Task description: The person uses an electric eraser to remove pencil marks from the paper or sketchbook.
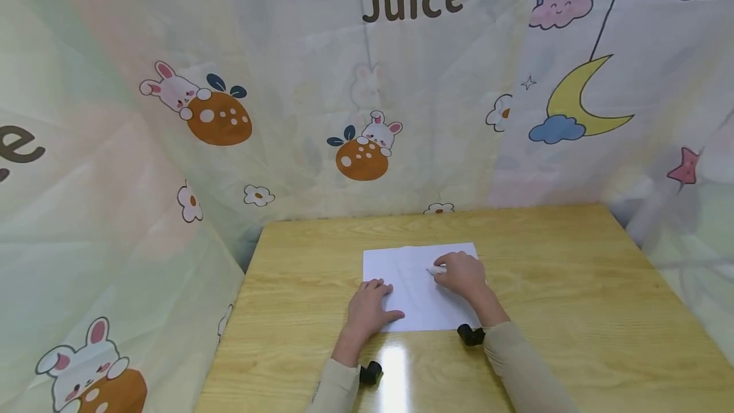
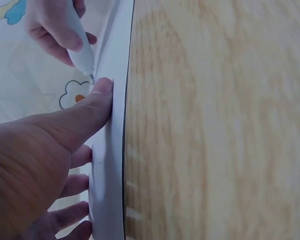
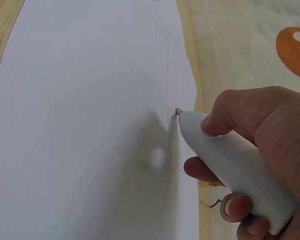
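White pen-shaped tool (image 3: 235,162) over white rectangular paper sheet (image 1: 413,295)
Right hand (image 1: 462,273): grip pinching tool; left hand (image 1: 367,308): grip spread on sheet; yellowish wood-grain bench (image 1: 573,273) beneath.

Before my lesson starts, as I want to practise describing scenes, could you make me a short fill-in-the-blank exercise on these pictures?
1. The left hand rests on the paper, while the pen-like tool is held in the ____ hand.
2. The surface of the table shows a ____ grain.
3. The one whole word readable on the backdrop is ____.
4. The crescent moon printed there is coloured ____.

Missing words: right; wood; Juice; yellow.
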Motion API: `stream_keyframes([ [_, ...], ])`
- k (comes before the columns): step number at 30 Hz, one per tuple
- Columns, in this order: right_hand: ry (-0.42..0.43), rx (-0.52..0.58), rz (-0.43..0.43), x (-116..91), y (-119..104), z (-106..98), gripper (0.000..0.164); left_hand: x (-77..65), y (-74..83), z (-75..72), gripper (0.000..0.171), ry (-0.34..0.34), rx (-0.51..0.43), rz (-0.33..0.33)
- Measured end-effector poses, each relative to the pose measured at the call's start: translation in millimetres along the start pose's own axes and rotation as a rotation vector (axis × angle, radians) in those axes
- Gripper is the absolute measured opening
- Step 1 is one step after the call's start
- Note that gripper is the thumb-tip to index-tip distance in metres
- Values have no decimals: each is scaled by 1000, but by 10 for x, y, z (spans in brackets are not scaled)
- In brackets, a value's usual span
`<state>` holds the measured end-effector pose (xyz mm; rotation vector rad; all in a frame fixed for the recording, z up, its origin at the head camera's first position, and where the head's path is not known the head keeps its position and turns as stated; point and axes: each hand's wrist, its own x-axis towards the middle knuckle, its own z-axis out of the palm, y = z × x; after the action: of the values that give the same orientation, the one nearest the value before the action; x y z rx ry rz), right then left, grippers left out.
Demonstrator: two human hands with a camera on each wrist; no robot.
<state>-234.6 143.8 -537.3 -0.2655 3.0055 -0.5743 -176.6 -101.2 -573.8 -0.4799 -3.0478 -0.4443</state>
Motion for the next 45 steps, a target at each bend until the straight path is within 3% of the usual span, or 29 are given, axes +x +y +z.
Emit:
stream_keyframes([
  [12, 40, 2, -7, -10, -17, 39, 28, -1, 3, -6, 66, -10, -12, -5],
  [31, 22, 4, 0, 44, -31, 14, 29, 36, -2, 7, 66, -7, -9, 2],
  [45, -15, 8, -48, 59, -19, 4, 27, 5, -11, 26, 67, 1, -3, 6],
])
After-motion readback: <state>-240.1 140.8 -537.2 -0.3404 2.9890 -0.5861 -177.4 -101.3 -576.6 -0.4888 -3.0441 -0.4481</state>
